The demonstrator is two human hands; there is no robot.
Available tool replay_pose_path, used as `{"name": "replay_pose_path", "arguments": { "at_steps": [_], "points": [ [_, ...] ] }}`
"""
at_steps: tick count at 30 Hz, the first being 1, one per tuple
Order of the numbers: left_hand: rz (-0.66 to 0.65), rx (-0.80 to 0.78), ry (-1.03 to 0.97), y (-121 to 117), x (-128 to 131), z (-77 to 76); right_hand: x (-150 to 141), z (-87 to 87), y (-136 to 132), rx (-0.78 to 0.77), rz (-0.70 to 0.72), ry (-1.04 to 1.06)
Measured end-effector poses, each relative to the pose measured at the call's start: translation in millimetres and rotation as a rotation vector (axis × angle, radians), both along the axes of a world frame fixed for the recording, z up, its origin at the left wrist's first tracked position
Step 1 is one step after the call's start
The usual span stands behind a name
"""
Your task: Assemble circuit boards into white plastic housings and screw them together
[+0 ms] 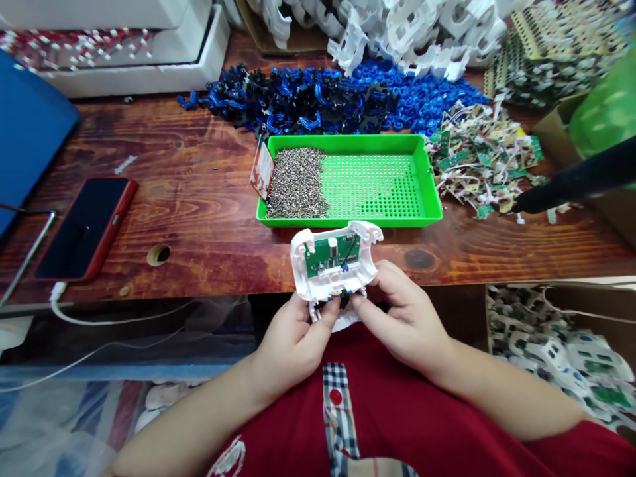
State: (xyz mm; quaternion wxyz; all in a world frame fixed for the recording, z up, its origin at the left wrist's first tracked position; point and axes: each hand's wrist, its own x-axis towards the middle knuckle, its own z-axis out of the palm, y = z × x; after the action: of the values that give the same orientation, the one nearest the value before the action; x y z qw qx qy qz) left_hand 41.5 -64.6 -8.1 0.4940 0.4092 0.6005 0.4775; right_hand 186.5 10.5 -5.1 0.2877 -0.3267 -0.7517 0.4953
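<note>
A white plastic housing (311, 283) is held between my two hands just off the table's front edge. Its inner side faces me, and a green circuit board (319, 257) sits inside it. My left hand (301, 331) is closed on the left lower part, with the thumb pressing near the bottom. On the right lower part, my right hand (405, 315) grips with thumb and fingers. Small dark and blue parts show between the thumbs; my fingertips partly hide them. Right behind the housing stands a green tray (348, 223) with a heap of small metal screws (298, 182) in its left half.
Blue and black plastic parts (298, 99) are heaped behind the tray, with white shells (412, 33) beyond. Small circuit boards (484, 159) lie right, near a dark rod-like tool (576, 175). A phone (84, 228) charges at left. A box of assembled shells (561, 358) stands lower right.
</note>
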Motion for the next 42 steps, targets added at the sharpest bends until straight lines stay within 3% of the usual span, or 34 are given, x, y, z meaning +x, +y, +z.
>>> {"name": "replay_pose_path", "arguments": {
  "at_steps": [6, 13, 21, 25, 28, 35, 38, 42],
  "points": [
    [0.116, -0.054, -0.169, 6.3, -4.9, -0.4, -0.8, -6.2, -2.2, -0.210, 0.106, -0.003],
    [0.083, -0.095, -0.217, 0.3, -10.5, -6.2, -2.0, -2.9, 0.7, -0.408, 0.125, -0.060],
    [0.046, -0.041, -0.122, 0.9, -9.7, -3.8, -1.0, -6.5, -0.8, -0.359, 0.106, 0.066],
    [0.080, -0.094, -0.222, 3.4, -7.9, -0.1, 0.5, -4.6, 1.8, -0.382, 0.164, -0.045],
    [0.100, -0.121, -0.262, 4.2, -6.0, 1.6, 2.7, -0.7, 2.3, -0.366, 0.199, -0.010],
    [0.020, -0.020, -0.051, -1.8, -3.4, -3.4, 3.1, -2.6, 0.9, -0.245, 0.071, -0.125],
    [-0.006, 0.007, 0.056, -4.6, -3.5, -3.6, 1.2, -4.4, 0.7, -0.260, 0.065, -0.091],
    [-0.002, -0.001, 0.041, -5.8, -4.5, -2.0, 1.1, -3.7, 1.2, -0.335, 0.092, -0.022]
  ]
}}
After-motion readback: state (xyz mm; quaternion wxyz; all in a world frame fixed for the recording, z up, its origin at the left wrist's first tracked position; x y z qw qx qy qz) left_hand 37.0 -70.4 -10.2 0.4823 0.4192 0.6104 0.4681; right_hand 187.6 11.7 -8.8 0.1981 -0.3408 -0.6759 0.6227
